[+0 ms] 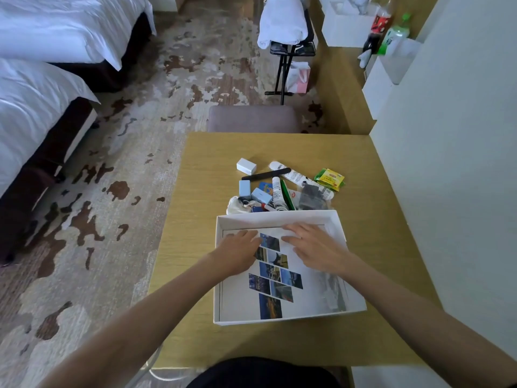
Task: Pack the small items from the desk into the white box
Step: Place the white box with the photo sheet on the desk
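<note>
The white box (279, 217) sits open near the middle of the bench (212, 169), a little toward its near edge, and both hands are inside it. The left hand (237, 254) and the right hand (313, 247) lie flat and spread, palms down, gripping nothing, pressing on a printed sheet (275, 275) with small photo tiles that covers the box floor. None of the small items has gone in yet, by the look of it.

The small items (279, 189) are heaped just beyond the far wall of the box: a white charger block (246, 166), a black nail file (265, 173), a long white tube (291, 173), a yellow-green tea packet (329, 178), two pale blue cases (253, 191), and some keys or rings I cannot make out clearly.

My worry is the pile. It touches the far wall, so a nudge of the box could scatter loose pieces toward the bench's far edge. The sheet may also curl once the hands lift, letting thin things like the file slip under it.
</note>
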A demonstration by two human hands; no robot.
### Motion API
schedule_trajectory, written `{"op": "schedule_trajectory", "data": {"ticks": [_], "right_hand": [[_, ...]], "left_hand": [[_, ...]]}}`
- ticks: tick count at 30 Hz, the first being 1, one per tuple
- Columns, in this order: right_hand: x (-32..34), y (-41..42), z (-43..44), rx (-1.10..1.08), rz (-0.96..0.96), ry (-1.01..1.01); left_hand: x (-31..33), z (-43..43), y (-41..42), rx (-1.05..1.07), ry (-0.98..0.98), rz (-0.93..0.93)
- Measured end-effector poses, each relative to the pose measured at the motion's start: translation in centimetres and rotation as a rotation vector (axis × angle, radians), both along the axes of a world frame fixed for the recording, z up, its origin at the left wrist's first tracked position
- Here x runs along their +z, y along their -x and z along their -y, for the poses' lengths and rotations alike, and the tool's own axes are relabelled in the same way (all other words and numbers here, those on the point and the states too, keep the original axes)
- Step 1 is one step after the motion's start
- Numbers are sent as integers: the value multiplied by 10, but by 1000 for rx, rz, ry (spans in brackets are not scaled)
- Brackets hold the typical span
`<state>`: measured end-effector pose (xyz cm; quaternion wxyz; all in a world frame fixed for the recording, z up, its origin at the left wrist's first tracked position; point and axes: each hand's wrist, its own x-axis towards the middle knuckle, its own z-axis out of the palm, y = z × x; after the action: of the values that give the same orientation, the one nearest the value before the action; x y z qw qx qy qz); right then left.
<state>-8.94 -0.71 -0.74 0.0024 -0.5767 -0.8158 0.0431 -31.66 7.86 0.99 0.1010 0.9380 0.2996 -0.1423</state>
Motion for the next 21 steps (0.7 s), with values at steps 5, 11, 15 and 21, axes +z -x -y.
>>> {"op": "schedule_trajectory", "data": {"ticks": [5, 11, 15, 21], "right_hand": [[-12, -10, 12, -51, 47, 366], [-4, -10, 7, -152, -135, 359], [29, -14, -12, -376, -545, 96], [62, -24, -63, -457, -765, 16]], "left_hand": [[-17, 15, -4, 74, 79, -331], [-9, 17, -5, 12, 80, -299], [19, 10, -7, 237, 123, 94], [54, -19, -15, 458, 27, 518]]}}
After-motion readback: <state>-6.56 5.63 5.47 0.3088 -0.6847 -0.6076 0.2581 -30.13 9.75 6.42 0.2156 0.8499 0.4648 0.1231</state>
